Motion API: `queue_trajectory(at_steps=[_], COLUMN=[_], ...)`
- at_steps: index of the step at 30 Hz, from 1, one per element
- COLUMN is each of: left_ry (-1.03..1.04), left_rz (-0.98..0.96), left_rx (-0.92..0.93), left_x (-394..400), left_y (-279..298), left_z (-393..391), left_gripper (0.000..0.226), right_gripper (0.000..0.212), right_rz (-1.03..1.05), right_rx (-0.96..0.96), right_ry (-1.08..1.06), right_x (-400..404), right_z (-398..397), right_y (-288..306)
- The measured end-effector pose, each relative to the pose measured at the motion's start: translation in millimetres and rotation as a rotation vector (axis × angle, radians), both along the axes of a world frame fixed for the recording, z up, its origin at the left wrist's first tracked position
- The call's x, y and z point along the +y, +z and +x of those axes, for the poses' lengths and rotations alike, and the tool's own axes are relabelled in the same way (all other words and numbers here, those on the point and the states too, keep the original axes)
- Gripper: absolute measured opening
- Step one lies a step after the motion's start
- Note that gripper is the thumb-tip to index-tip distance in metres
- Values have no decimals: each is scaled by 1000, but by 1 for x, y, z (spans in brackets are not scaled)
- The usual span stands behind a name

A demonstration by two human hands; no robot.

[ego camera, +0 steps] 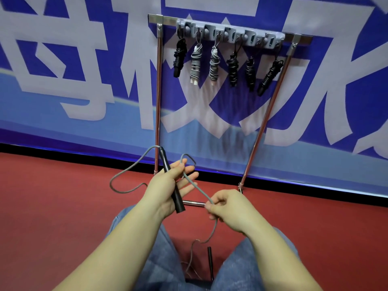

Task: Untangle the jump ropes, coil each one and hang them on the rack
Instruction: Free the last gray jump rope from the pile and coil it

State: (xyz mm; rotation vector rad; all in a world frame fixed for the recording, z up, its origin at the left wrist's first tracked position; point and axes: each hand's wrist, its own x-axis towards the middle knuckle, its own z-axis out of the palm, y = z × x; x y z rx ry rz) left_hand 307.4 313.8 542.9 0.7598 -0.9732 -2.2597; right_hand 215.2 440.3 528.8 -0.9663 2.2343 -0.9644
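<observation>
A blue banner (63,59) with large pale characters covers the wall in front of you, and it meets a red floor (52,206) along a black strip.

The rack (261,131) stands against the banner: chrome side poles, a top bar, and a grey hook strip (231,33) along that bar. One chrome foot bar (194,203) lies on the floor between your hands.

Six coiled ropes (214,64) hang from the hook strip, each wound tightly round its own handles. The first from the left is black, the next two are grey and white, and the last three are black.

The loose jump rope (123,191) is a thin grey cord with slim black handles. One long loop of it arcs out to the left of the rack's left pole.

Your left hand (168,187) holds one black handle (171,181) across the palm, thumb over it, with the fingers (190,176) extended and a loop of cord draped over them.

Your right hand (226,208) pinches the cord between curled fingers, just below and right of the left hand.

From there the cord drops to the floor between your knees, in blue jeans (159,259), where the second handle (210,263) lies.
</observation>
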Motion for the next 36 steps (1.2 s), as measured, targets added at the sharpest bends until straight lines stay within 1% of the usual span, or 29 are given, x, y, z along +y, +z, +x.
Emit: queue_trajectory(at_steps=[2,4,6,8,9,12,14,16,17,19,20,23,24,26,27,30,32,33,34,36], left_ry=[-4,-61,-201,-388,-455,-514,-511,-499,-480,-396,-337,-163,-120,-69,-58,-54,-69,-86,-107,-171], left_rz=[-59,-144,-257,-385,-424,-452,-522,-597,-595,-488,-408,-145,-70,40,74,106,87,54,-4,-185], left_rx=[-2,-52,-145,-219,-243,-270,-292,-325,-326,-300,-279,-175,-136,-69,-41,17,42,39,13,-100], left_x=[-3,-3,2,10,13,16,13,11,11,12,11,8,6,4,3,0,-3,-3,-3,-1], left_y=[-1,-6,-10,-16,-17,-19,-20,-21,-21,-20,-19,-14,-12,-9,-8,-6,-5,-5,-5,-8], left_z=[1,1,2,3,4,6,7,7,7,5,3,1,1,2,2,3,3,3,2,2], left_gripper=[13,17,23,21,19,15,12,13,14,14,14,14,14,12,11,13,16,17,18,18], right_gripper=[19,14,10,10,9,10,10,9,9,7,3,23,25,19,15,4,8,10,12,13], right_rz=[-142,-304,-461,-613,-680,-830,-892,-905,-890,-768,-657,-231,-108,31,47,-10,-78,-134,-204,-369], right_rx=[-193,-409,-641,-872,-950,-1032,-1059,-1047,-1012,-873,-761,-321,-175,48,104,108,78,19,-85,-388], right_ry=[-71,-152,-232,-315,-361,-476,-510,-508,-484,-399,-349,-137,-55,45,47,5,-31,-66,-110,-203], right_x=[-2,-4,-6,-7,-7,-4,-2,-1,-1,-1,-1,2,2,2,1,-2,-4,-5,-6,-6], right_z=[1,3,3,1,0,-6,-11,-14,-15,-12,-9,-4,-2,0,0,0,0,1,2,3], right_y=[4,13,21,25,26,26,25,24,23,21,19,6,0,-11,-16,-19,-18,-16,-12,-2])
